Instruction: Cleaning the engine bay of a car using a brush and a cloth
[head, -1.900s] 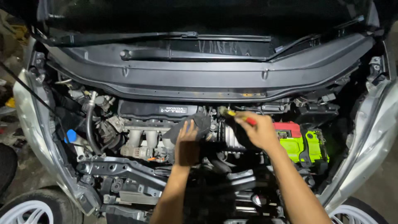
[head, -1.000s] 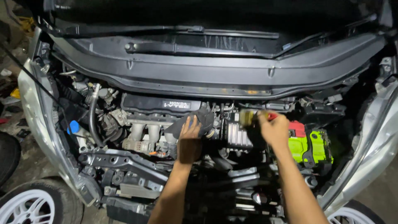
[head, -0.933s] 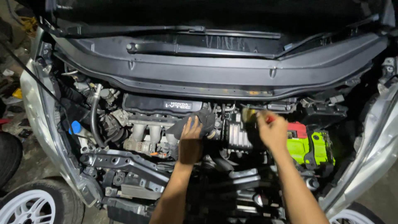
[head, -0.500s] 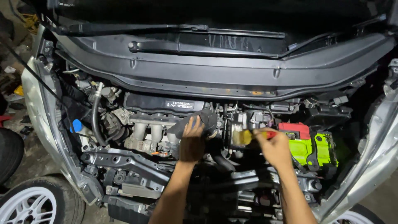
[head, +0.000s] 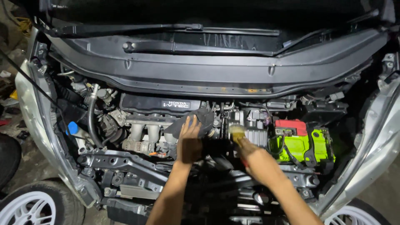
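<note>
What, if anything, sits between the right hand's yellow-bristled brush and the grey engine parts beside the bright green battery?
Nothing visible does. The right hand holds the yellow-bristled brush with its bristles at the grey engine parts. The left hand rests apart on a dark curved cover.

The open engine bay of a silver car carries everything. In it sit a metal intake manifold, a black hose at the left, a blue cap, and a green battery with a red cover at the right.
</note>
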